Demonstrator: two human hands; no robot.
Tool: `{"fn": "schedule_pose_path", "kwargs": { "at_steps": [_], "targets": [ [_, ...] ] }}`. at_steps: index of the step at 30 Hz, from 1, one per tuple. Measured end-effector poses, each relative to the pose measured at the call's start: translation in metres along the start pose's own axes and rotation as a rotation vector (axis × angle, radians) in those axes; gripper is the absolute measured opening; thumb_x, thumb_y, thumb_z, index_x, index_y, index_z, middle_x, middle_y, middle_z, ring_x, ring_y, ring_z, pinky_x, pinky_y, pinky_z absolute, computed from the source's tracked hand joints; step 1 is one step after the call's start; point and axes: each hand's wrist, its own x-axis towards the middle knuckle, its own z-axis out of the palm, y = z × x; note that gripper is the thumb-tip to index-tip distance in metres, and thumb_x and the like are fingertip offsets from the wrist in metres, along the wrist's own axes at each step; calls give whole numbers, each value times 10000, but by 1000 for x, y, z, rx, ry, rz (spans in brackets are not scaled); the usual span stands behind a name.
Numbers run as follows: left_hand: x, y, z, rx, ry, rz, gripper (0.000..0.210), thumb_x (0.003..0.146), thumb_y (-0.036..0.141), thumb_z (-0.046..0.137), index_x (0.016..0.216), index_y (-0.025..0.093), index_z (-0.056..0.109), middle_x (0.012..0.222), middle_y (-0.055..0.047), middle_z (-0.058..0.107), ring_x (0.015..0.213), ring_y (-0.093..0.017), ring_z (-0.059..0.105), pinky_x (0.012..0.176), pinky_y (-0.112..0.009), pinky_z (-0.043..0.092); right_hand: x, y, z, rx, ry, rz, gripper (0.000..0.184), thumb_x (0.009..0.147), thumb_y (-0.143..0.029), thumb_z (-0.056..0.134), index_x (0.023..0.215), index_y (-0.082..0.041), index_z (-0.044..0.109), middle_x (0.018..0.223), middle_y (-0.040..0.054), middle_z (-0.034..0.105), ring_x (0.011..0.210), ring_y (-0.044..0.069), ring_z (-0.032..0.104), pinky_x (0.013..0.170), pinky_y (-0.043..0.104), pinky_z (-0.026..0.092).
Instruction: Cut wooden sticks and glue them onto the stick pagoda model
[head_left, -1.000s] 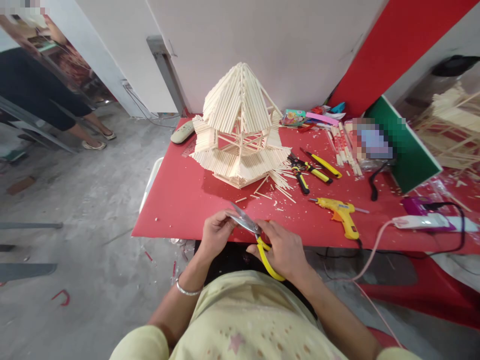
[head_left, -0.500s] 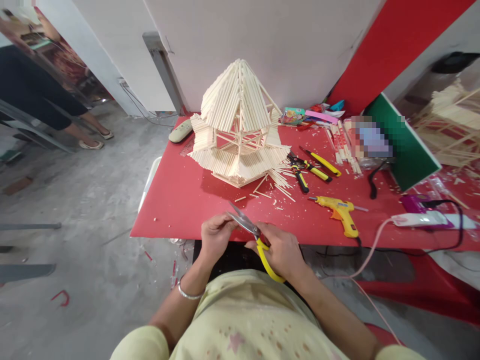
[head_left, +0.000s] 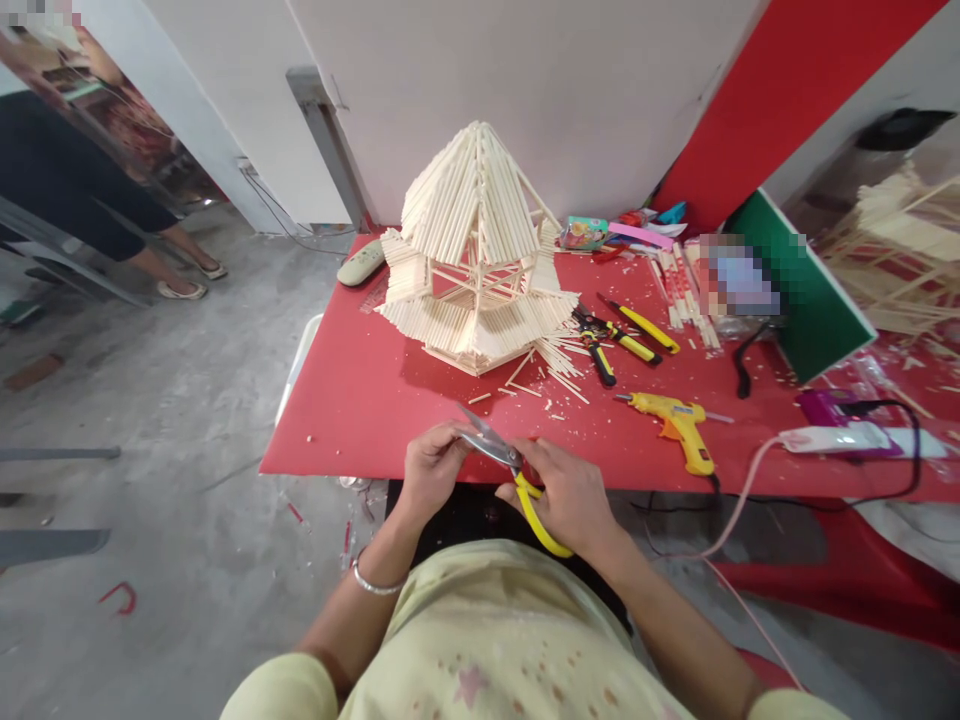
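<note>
My right hand [head_left: 576, 495] is closed round the yellow handles of a pair of scissors [head_left: 537, 522], near the table's front edge. Their metal blades are parted and point up and left. The fingertips of my left hand [head_left: 432, 470] are pinched together right beside the blades; whatever is between them is too small or hidden to make out. Beyond both hands stands a pavilion-like model [head_left: 480, 215] built of pale wooden sticks, with a peaked roof over a wider lower tier.
On the red table [head_left: 337, 400] lie a yellow glue gun [head_left: 684, 425], pliers [head_left: 600, 345], a yellow utility knife [head_left: 649, 328], loose sticks [head_left: 562, 360] and a remote control [head_left: 361, 263]. A white power strip [head_left: 832, 440] trails a cable at right. A person's legs [head_left: 97, 190] stand at far left.
The scissors and my right hand have shifted very slightly; my left fingers stay pinched by the blades. Nothing on the table has visibly moved.
</note>
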Motion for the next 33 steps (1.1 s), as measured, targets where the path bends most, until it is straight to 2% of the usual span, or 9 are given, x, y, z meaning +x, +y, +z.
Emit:
{"fn": "schedule_pose_path", "kwargs": {
  "at_steps": [6,10,12,16,19,24,28,30,33],
  "targets": [
    [2,8,-4,34,-88,18,174,876,301,608,783,195,711,741,-34,690,637,-143,600,611,-254,476,-3,-1,4,36,19,17,419,867,-522,565,1176,-239,590,906,41,688,843,186,646,669,255,386],
    [2,10,-4,50,-124,10,174,880,287,606,772,191,703,714,-27,676,635,-137,593,629,-249,472,-5,1,6,169,0,5,309,895,-477,549,1073,-233,615,833,16,704,743,151,653,657,239,391],
    [2,8,-3,33,-125,1,196,887,298,594,757,187,691,721,-29,677,635,-135,589,627,-246,470,-5,2,6,187,5,3,349,884,-487,561,1116,-230,599,891,27,705,788,158,657,674,243,400],
    [2,2,-3,31,-97,-1,215,892,321,580,764,185,687,751,-33,678,624,-131,577,617,-249,468,-2,3,3,49,13,6,507,841,-549,584,1244,-242,555,956,52,678,860,191,637,670,266,396],
    [3,-1,-4,19,-100,15,196,895,321,573,814,189,693,761,-31,676,637,-134,573,630,-254,467,0,3,1,15,-5,-5,480,852,-549,567,1232,-256,563,936,40,670,841,186,630,668,268,389],
    [4,0,-7,27,-150,-14,239,888,350,579,758,184,691,706,-30,658,628,-137,562,615,-246,449,0,4,0,33,10,-12,410,874,-525,554,1181,-255,595,927,35,700,848,170,651,679,250,396],
    [4,5,-7,43,-177,-32,273,898,357,570,724,175,676,661,-21,626,605,-124,540,603,-233,431,-4,7,5,77,7,19,326,881,-500,557,1085,-257,634,822,6,720,735,145,663,650,236,390],
    [4,6,-6,40,-179,-34,275,914,354,547,748,174,671,674,-17,627,584,-114,532,596,-232,426,-5,9,7,108,7,33,339,882,-499,556,1102,-251,626,830,8,723,725,145,665,656,237,397],
    [4,6,-5,36,-196,-28,280,934,349,513,779,173,665,686,-18,627,574,-108,531,589,-234,425,-5,11,7,91,42,43,460,860,-528,572,1210,-229,579,974,50,715,846,175,666,703,253,415]
  ]
}}
